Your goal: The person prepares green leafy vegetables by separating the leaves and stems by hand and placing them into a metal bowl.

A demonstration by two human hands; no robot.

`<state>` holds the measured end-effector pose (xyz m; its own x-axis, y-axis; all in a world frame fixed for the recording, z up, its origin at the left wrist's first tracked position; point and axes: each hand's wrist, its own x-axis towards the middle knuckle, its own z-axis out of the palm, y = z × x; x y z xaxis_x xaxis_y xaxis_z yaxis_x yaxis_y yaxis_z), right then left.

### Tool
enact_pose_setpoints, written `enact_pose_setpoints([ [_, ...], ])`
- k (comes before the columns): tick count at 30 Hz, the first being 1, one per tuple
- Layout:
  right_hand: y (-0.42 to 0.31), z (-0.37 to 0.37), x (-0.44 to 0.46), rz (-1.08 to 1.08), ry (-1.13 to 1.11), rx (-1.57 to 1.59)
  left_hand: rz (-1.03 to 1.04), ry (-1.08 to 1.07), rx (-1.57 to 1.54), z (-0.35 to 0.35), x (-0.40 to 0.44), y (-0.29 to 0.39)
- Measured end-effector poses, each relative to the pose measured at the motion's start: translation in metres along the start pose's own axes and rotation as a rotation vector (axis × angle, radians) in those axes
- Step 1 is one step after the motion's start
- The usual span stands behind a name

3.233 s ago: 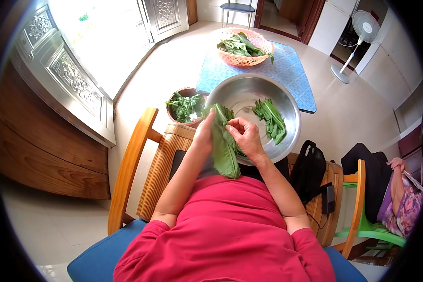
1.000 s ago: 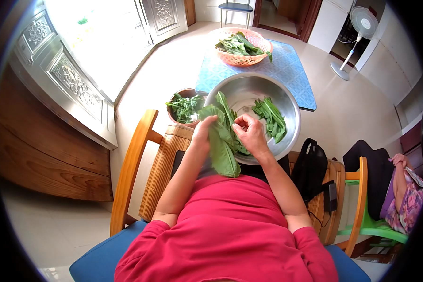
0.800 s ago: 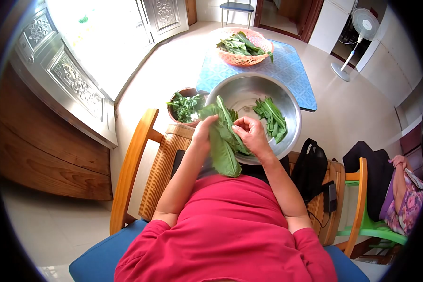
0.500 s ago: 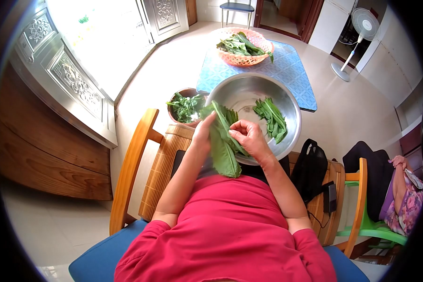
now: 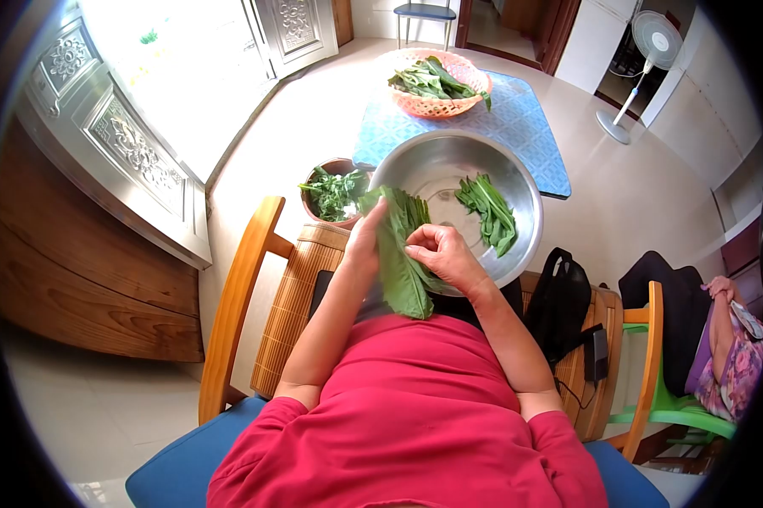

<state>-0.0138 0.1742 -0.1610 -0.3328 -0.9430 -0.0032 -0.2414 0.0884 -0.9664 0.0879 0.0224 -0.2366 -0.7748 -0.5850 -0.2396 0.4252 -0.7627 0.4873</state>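
Note:
My left hand (image 5: 367, 239) is closed around a bundle of long leafy greens (image 5: 401, 267), which hangs down in front of my red shirt. My right hand (image 5: 447, 254) pinches at the right edge of these leaves with thumb and forefinger. Just beyond both hands is a large metal basin (image 5: 517, 169). A small pile of cut green leaves (image 5: 489, 213) lies against the basin's right inner side. The tips of my left fingers are partly hidden behind the leaves.
An orange mesh basket (image 5: 428, 104) of leafy greens stands on a blue-topped table (image 5: 530, 110). Left of the basin sits a bucket (image 5: 341, 222) holding leaf scraps. A black bag (image 5: 565, 292) is on my right armrest. At far right, another person's hands (image 5: 720, 289) rest together.
My right hand has shifted slightly left along the leaf edge. The leaf bundle has turned a little in my left hand; the pile in the basin looks the same.

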Motion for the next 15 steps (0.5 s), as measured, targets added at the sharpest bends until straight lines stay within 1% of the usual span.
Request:
enact_pose_setpoints([
  [5, -0.002, -0.001, -0.001, 0.003, -0.002, -0.037, 0.008, 0.002, 0.046, 0.004, -0.004, 0.002],
  [8, 0.008, -0.003, 0.003, -0.006, -0.006, 0.046, 0.023, 0.014, 0.077, 0.008, -0.008, 0.003],
  [11, 0.015, -0.014, 0.010, 0.096, 0.056, 0.037, 0.004, 0.012, 0.052, 0.013, -0.012, 0.004],
  [15, 0.068, -0.030, 0.035, 0.036, 0.198, -0.068, -0.003, 0.022, 0.059, 0.015, -0.012, 0.003],
])
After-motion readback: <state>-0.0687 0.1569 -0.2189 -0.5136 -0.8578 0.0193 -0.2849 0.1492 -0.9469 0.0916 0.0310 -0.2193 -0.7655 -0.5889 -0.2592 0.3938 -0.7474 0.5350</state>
